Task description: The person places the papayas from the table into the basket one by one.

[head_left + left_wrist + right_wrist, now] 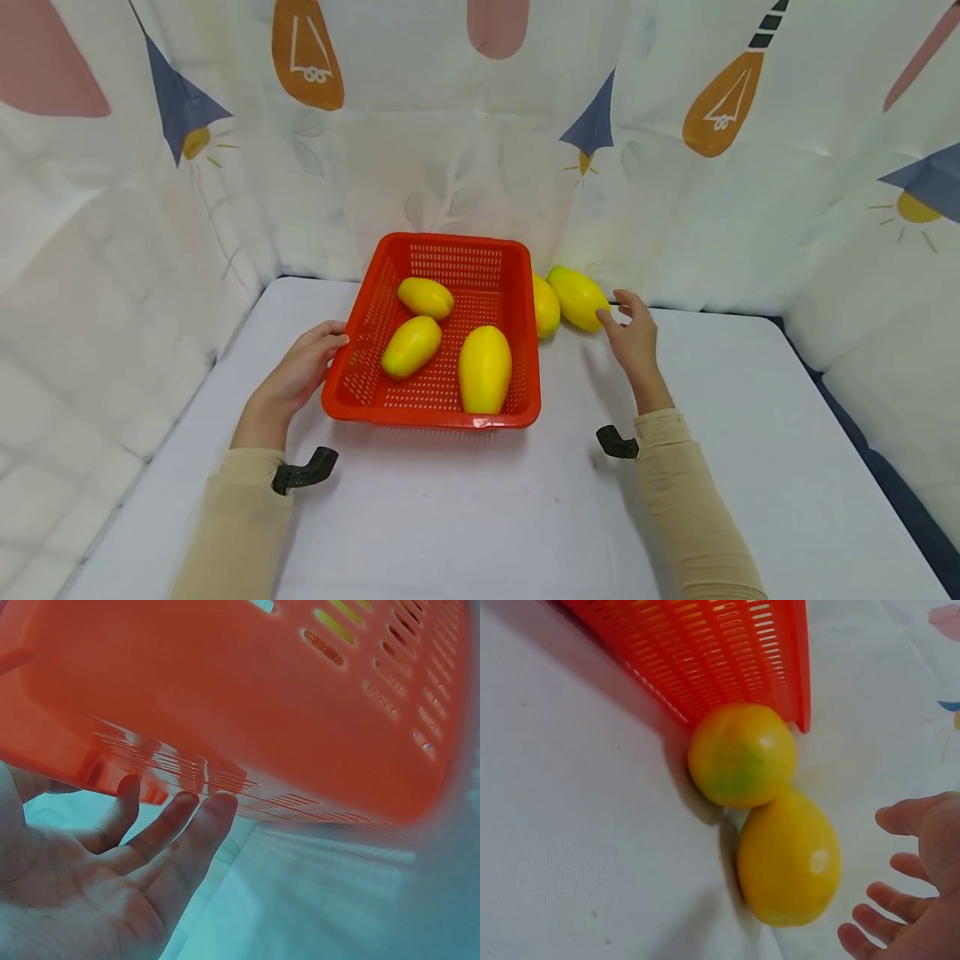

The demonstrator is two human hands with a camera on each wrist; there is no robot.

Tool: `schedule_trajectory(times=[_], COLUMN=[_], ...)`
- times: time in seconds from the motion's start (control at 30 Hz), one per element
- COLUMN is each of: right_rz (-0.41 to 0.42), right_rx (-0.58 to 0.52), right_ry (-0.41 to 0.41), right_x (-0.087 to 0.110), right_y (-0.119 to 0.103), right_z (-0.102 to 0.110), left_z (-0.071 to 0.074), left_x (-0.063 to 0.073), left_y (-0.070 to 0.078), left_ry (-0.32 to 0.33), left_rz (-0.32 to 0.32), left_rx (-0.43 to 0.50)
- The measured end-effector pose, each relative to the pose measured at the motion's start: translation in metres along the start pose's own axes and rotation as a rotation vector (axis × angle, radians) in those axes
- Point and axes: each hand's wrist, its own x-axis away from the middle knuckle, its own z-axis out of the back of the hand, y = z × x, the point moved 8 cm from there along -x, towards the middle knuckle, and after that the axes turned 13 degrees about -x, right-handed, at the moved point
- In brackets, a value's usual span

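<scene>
Through the remote feed, I have the left grip [296, 371] pinching the rim of the red plastic basket [420, 417], presumably steadying it and its three mangoes [484, 371] on the bench [450, 517], right grip [633, 337] spread beside the outer mango [579, 298].

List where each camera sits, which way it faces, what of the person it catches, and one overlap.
Head: on the head, facing forward and down at the red perforated plastic basket; left hand, right hand and beige fabric sleeves show.
Left wrist: faces the basket's outer wall; left palm and fingers show.
Right wrist: faces two glossy yellow oval fruits outside the basket; right fingers show at the picture's right edge.
Shared: head and right wrist both show those fruits.
</scene>
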Motion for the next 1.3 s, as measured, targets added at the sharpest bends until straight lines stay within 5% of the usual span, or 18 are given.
schedule_trajectory(times=[1.3], right_rz=[0.0], right_rx=[0.047], right_ry=[-0.034], right_x=[-0.018], right_y=[0.015], right_z=[-0.014], left_z=[-0.001], left_x=[-0.001], left_y=[-0.001], left_ry=[-0.011], left_rz=[-0.025], left_rx=[0.053])
